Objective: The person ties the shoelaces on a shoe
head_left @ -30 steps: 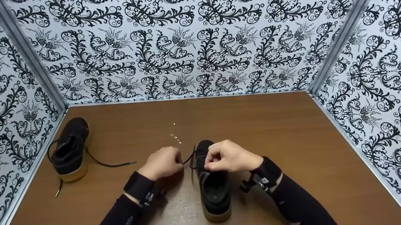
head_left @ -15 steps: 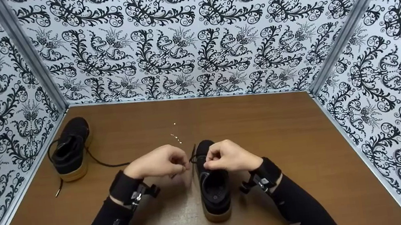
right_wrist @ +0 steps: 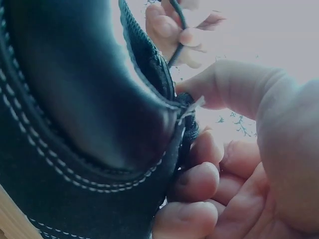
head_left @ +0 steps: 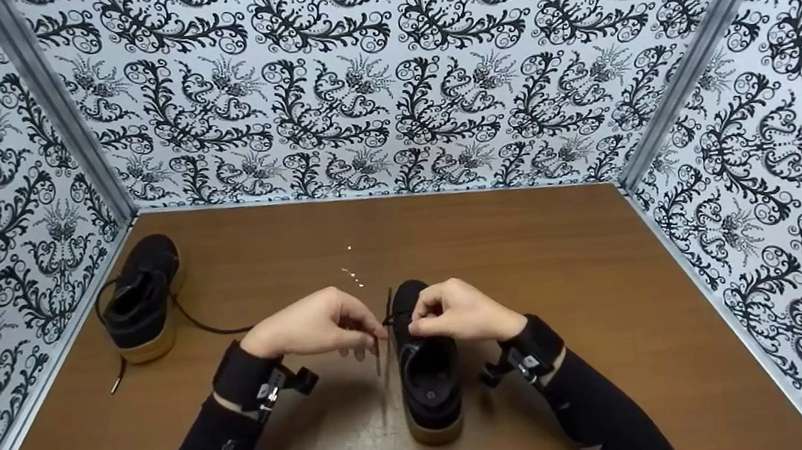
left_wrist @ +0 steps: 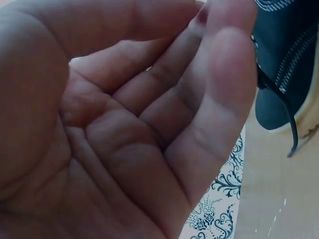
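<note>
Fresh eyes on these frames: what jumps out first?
The back wall, bold black scrollwork on white across the head view's top. Next, the near black shoe mid-way across the table, right hand at its lacing, left hand beside it. A second shoe stands far left, trailing a lace.

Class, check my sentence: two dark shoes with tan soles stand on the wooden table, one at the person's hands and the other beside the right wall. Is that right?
Not quite: the head view shows the other shoe beside the left wall. The rest holds: the near shoe is at the left hand and right hand, on the wooden table.
</note>
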`<action>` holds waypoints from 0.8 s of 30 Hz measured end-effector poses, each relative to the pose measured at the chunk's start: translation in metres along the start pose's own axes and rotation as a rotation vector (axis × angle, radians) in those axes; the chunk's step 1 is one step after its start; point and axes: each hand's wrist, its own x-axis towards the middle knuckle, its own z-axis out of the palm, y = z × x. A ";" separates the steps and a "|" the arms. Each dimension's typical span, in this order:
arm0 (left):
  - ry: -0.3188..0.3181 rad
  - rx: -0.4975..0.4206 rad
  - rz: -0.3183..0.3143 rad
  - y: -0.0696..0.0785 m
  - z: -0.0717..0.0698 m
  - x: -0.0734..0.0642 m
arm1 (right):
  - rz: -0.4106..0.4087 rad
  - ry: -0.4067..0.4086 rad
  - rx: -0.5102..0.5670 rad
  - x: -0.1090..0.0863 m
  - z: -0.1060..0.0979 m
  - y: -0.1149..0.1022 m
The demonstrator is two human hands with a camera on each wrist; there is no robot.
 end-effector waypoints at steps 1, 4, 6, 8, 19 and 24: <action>0.000 0.013 -0.005 0.000 0.000 0.000 | 0.000 0.000 0.001 0.000 0.000 0.000; 0.011 0.037 -0.007 -0.001 0.001 0.001 | 0.000 -0.001 0.005 0.000 0.000 0.000; 0.029 0.082 0.017 -0.002 0.001 0.002 | -0.002 -0.003 0.007 0.000 0.000 0.001; 0.055 0.140 0.055 -0.003 0.001 0.002 | -0.009 -0.005 0.003 0.001 -0.001 0.001; 0.088 0.129 0.100 -0.005 0.001 0.005 | -0.013 -0.006 -0.007 0.002 0.000 0.003; 0.125 0.118 0.056 -0.005 0.001 0.006 | -0.012 -0.007 -0.009 0.002 -0.001 0.002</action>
